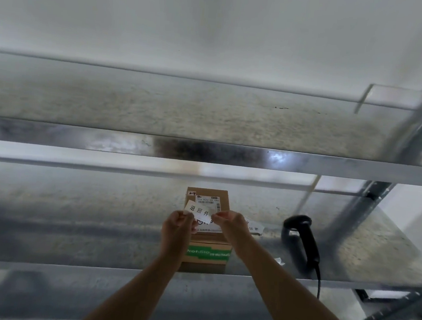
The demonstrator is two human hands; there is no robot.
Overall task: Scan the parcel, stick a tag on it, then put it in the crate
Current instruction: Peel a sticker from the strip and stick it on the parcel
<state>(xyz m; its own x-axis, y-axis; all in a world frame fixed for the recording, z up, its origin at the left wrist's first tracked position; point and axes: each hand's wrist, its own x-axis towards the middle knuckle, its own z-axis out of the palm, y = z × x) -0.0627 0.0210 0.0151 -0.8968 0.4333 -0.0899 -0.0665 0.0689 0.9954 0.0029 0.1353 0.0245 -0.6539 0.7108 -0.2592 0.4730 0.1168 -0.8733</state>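
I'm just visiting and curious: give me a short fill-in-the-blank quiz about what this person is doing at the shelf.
1. Both hands hold a white ____ above the cardboard parcel.
2. The black scanner lies to the ____ of the parcel.
3. The band of tape on the parcel's front is ____.
4. The parcel rests on a metal ____.

Missing words: tag; right; green; shelf

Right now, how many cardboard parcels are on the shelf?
1. A single cardboard parcel stands at the shelf's front edge, under both hands, left of the barcode scanner. No others show; the shelf's far left is blurred.
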